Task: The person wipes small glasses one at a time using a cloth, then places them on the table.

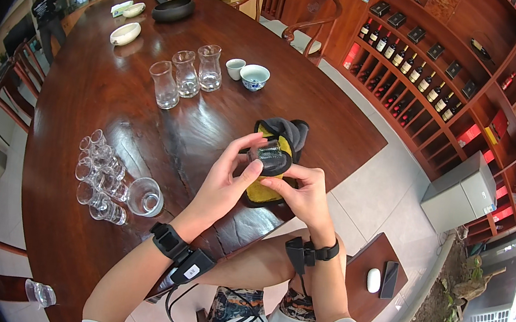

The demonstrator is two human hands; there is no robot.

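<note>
In front of me, over the near edge of the wooden table (222, 132), my left hand (226, 176) grips a small clear drinking glass (266, 155) by its sides, tilted. My right hand (305, 191) pinches a yellow and grey cloth (264, 192) with black edging at the mouth end of the glass. Part of the cloth bunches up beyond my fingers, and its lower part hangs beneath the glass. Dark cloth shows against the glass; whether it reaches inside is hard to tell. Several small shot glasses (102, 174) stand clustered left of my hands, beside a larger glass tumbler (145, 197).
Farther back stand three glass carafes (185, 74), a white cup (235, 68) and a blue-and-white bowl (254, 77). A phone (389, 280) and a white case (373, 280) lie on a wooden stool (355, 310) to my right. Another person (45, 11) is at far left.
</note>
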